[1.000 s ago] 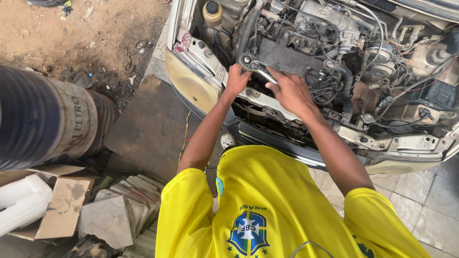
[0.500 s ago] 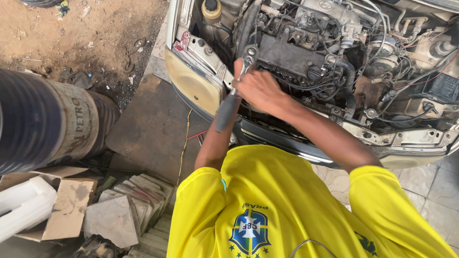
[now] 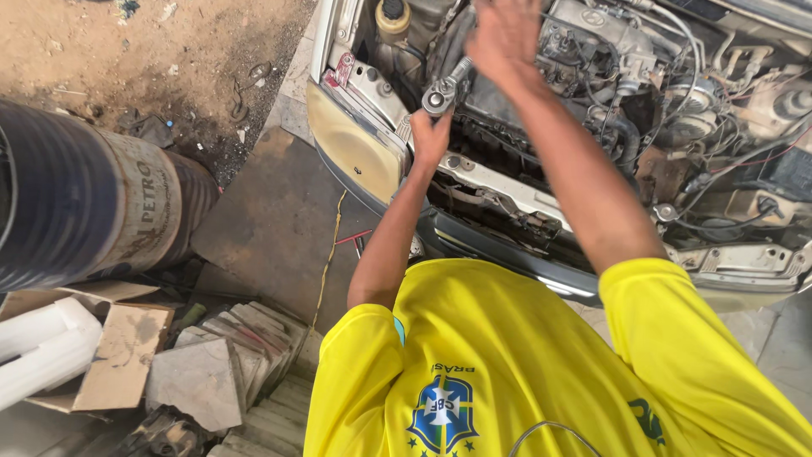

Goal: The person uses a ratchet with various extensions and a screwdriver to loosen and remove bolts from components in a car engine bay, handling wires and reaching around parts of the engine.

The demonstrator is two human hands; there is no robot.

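Observation:
A steel ratchet wrench (image 3: 446,87) points up and to the right over the front edge of an open car engine bay (image 3: 609,93). My left hand (image 3: 430,135) is just under the ratchet's round head, with its fingers closed on it. My right hand (image 3: 507,34) is blurred above the engine at the top of the view. Its back faces me and its fingers are by the upper end of the handle, so its grip is hidden. Both arms reach out from yellow shirt sleeves.
The car's bumper and front crossmember (image 3: 507,190) run between me and the engine. A black and grey drum (image 3: 93,207) lies at the left. Cardboard boxes (image 3: 118,360), white foam pieces (image 3: 38,351) and stacked stone tiles (image 3: 220,364) sit at the lower left. Dirt ground lies beyond.
My right hand has lifted from the bay's front edge to higher over the engine. My left hand has come out from under my right arm and now holds the ratchet's head.

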